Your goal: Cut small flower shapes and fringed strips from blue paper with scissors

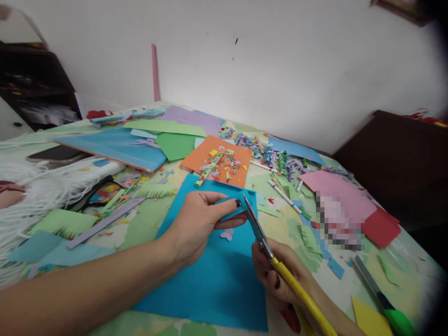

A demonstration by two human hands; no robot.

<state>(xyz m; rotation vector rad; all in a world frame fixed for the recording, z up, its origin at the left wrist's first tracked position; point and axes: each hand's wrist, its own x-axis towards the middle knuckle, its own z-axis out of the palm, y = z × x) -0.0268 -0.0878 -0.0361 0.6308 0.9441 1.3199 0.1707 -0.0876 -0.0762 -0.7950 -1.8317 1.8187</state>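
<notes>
My left hand pinches a small piece of blue paper between thumb and fingers, over a large blue sheet on the table. In my right hand are yellow-handled scissors, their tips pointing up and away at the right edge of the small piece. Whether the blades touch that piece I cannot tell. Below my left fingers, a small purple paper cut-out lies on the blue sheet.
Beyond the blue sheet, an orange sheet bears paper bits and a rolled green strip. Green-handled scissors lie at right, near pink paper. White cord and a phone are at left.
</notes>
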